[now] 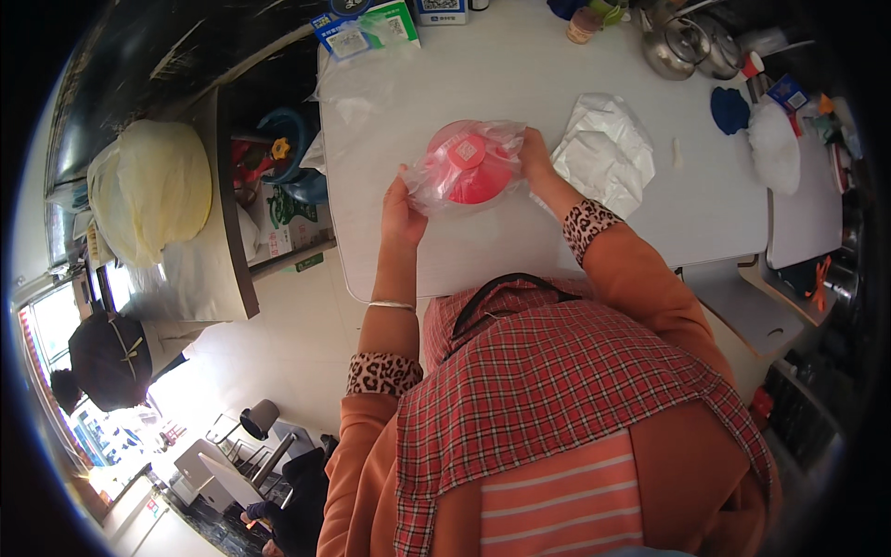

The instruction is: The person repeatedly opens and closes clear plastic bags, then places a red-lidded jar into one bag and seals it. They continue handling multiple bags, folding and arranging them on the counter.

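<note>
A round red object [479, 182], with a printed round label on it, lies inside a clear plastic bag [433, 182] above the white table [473, 244]. My left hand [404, 210] holds the bag's left edge between thumb and fingers. At the bag's right end, my right hand [534, 157] grips the gathered plastic. Just right of that hand, a crumpled white bag or sheet [604, 157] rests on the table. Whether the red object touches the tabletop, I cannot tell.
Printed code signs [397, 26], a small cup [583, 26] and metal kettles [674, 50] stand along the far side. A dark blue cloth-like item [730, 110] and a white plastic bundle [774, 150] are at right. Left is a metal counter with a yellowish bag [156, 188]. A person [299, 494] is at lower left.
</note>
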Demonstrator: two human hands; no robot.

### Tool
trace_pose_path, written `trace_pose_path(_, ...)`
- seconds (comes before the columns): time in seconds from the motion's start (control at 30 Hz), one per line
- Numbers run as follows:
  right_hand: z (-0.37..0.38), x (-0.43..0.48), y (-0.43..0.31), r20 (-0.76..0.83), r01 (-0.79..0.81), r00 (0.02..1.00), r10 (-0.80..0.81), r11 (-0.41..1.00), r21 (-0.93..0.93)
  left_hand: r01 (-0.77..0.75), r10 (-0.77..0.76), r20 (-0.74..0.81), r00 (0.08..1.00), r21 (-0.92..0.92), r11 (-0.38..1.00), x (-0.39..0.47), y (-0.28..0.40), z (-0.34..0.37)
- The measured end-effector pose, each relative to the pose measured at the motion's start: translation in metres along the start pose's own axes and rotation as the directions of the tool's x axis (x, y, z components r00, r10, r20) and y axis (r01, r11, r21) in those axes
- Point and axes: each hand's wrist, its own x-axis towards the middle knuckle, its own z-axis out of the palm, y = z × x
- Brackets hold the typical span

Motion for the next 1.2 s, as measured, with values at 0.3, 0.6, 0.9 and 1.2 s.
trace_pose_path(0.3,0.001,-0.007,0.022,-0.091,0.265,0.889,-0.448,0.667,-0.697,-0.201,0.285,-0.064,0.957,0.563,0.802,0.023,-0.043,-0.028)
trace_pose_path(0.6,-0.141,0.000,-0.040,-0.222,0.132,0.850,-0.478,0.600,-0.789,-0.260,0.420,-0.286,0.861,0.463,0.847,-0.024,-0.011,-0.005)
trace_pose_path(0.9,-0.219,-0.015,-0.017,-0.259,0.010,0.946,-0.197,0.813,-0.583,-0.135,0.256,-0.120,0.959,0.602,0.787,-0.113,-0.028,-0.004)
trace_pose_path(1.2,-0.109,-0.105,-0.131,0.286,0.436,0.900,-0.330,0.702,-0.563,-0.765,0.326,0.699,0.636,0.628,0.143,-0.151,-0.012,0.120)
